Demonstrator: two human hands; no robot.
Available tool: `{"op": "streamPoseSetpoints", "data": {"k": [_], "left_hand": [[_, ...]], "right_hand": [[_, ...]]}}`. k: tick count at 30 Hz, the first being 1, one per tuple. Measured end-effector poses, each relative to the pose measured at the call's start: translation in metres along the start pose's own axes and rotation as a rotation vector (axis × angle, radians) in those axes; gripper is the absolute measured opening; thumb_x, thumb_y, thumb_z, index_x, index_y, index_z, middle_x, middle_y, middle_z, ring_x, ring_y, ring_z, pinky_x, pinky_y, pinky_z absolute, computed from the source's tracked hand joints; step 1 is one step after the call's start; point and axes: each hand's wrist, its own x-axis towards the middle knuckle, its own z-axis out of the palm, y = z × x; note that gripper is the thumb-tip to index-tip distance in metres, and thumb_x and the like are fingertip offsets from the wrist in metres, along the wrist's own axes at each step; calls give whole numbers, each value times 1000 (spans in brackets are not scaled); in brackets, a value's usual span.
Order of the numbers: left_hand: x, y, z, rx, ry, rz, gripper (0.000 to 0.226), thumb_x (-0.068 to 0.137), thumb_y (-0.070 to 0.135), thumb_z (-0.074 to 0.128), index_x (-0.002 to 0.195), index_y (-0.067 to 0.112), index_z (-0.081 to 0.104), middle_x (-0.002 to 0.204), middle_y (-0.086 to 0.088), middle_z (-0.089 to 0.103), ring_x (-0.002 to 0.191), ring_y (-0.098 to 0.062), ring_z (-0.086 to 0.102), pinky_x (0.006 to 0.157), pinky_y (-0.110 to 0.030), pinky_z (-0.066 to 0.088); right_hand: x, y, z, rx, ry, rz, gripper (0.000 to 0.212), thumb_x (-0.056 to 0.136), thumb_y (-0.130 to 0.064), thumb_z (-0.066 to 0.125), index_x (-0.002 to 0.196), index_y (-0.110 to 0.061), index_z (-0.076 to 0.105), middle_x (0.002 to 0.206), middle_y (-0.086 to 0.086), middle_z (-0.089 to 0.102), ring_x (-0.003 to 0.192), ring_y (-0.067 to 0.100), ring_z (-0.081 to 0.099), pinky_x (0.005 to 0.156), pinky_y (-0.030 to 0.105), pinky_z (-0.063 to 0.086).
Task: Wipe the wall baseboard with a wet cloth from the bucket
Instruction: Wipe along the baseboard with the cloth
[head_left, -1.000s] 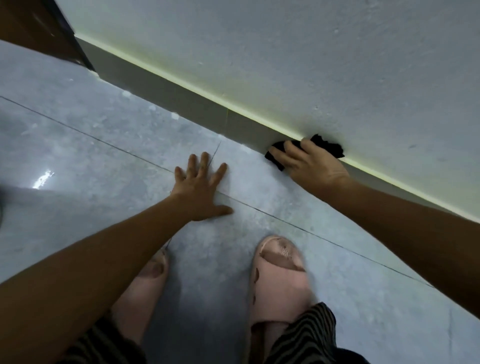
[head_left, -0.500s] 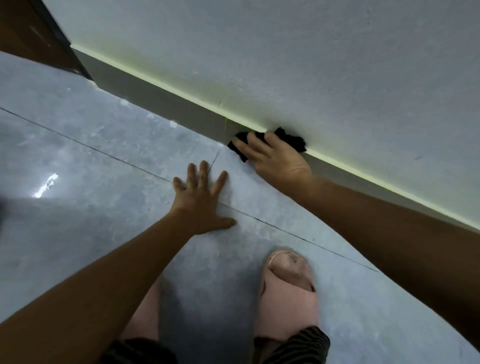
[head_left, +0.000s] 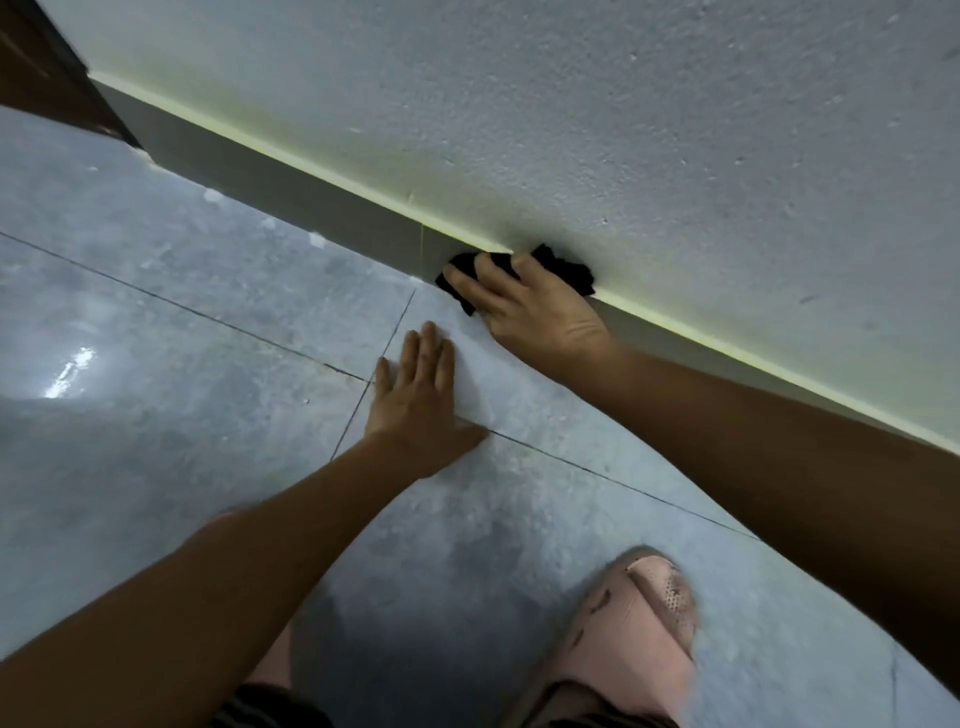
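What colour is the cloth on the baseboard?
The cloth is black. The head view shows it best.

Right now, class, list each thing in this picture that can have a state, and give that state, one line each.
black cloth: bunched, pressed against the baseboard
right hand: fingers spread over the cloth, pressing it
left hand: flat on the floor tile, fingers straight
baseboard: partly covered by the cloth
pink slipper: worn, toe scuffed
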Motion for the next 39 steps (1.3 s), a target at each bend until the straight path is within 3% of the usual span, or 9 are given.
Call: {"op": "streamPoseSetpoints", "data": {"k": [6,9,13,16,22,25,29,34,39], "left_hand": [[-2,-5,8,48,14,60,97,87,68,33,148,15,-20,155,-11,-30,143,-29,-26,117,-49,-8],[-1,-2,9,100,20,51,97,87,69,30,148,13,-21,155,-13,-29,143,-31,-25,117,-50,-6],[-1,2,9,113,21,31,98,87,67,34,148,11,-19,155,-15,-27,143,-33,-23,116,-52,-5],[0,10,7,77,14,11,100,87,63,39,148,7,-17,155,-18,-26,143,-34,-23,117,-49,-8],[0,18,15,9,54,18,97,91,60,34,145,0,-20,155,-21,-25,144,-33,-22,118,-42,-7],[-3,21,22,56,161,110,87,93,59,21,144,4,-24,155,-18,-26,144,-32,-22,116,-44,-10],[-6,28,29,81,149,160,80,95,55,16,144,5,-23,155,-16,-25,144,-30,-23,115,-43,-13],[-4,34,33,109,96,198,79,97,54,18,147,3,-17,156,-16,-23,144,-29,-21,118,-40,-10],[-5,37,28,154,59,183,79,97,52,18,147,2,-18,156,-18,-23,144,-31,-21,119,-41,-7]], "right_hand": [[-70,-3,36,-9,-171,-79,55,98,-10,36,149,-3,16,159,10,-12,142,30,11,105,40,27],[-79,1,39,-38,-96,46,56,93,-17,49,147,-16,33,161,1,5,139,25,25,100,39,33],[-41,8,17,-26,45,120,53,87,-25,51,140,-21,47,153,-8,32,130,19,42,86,41,22],[-20,4,12,-33,92,53,53,95,-20,46,146,-12,35,159,2,15,138,27,27,99,43,26],[-63,-15,46,30,-142,-52,56,99,-12,35,150,-2,13,159,11,-10,143,31,8,107,40,25],[-107,-16,71,-12,-204,-56,54,98,-11,38,149,-9,21,160,10,-9,142,30,13,104,41,28],[-124,-6,82,-128,-59,114,50,83,-21,63,132,-25,57,158,-6,20,127,27,27,87,41,26],[-86,-7,54,-70,69,129,58,85,-13,43,141,-23,46,159,-5,15,133,24,29,89,42,26],[-98,-12,64,-2,-122,52,52,95,-14,47,145,-15,35,160,5,-7,143,26,13,101,41,29]]}}
